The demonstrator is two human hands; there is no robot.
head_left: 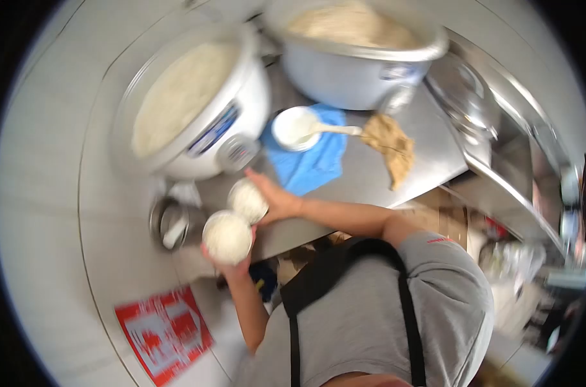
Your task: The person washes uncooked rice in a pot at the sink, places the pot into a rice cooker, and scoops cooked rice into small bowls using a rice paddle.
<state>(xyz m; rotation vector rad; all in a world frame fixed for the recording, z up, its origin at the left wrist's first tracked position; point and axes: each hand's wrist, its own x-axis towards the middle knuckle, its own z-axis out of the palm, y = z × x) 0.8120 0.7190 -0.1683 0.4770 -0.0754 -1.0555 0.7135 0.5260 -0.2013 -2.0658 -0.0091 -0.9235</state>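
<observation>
My left hand (234, 269) is wrapped round a round container of white rice (227, 237), filled to about the rim. Just above it, my right hand (275, 198) grips a second container of rice (248, 201), its thumb and fingers around the side. The two containers are close together, touching or nearly so, at the edge of the steel counter (370, 187). Behind my right hand lies a blue cloth (306, 169), with a white bowl (292, 129) and a pale rice paddle (335, 129) on it.
Two large white cookers stand at the back: the left cooker (257, 97) and the right cooker (332, 74), both holding rice. A brown cloth (390, 145) lies right of the paddle. Left of the containers sits a metal pot (170, 222). A red-and-white sign (164, 335) is at lower left.
</observation>
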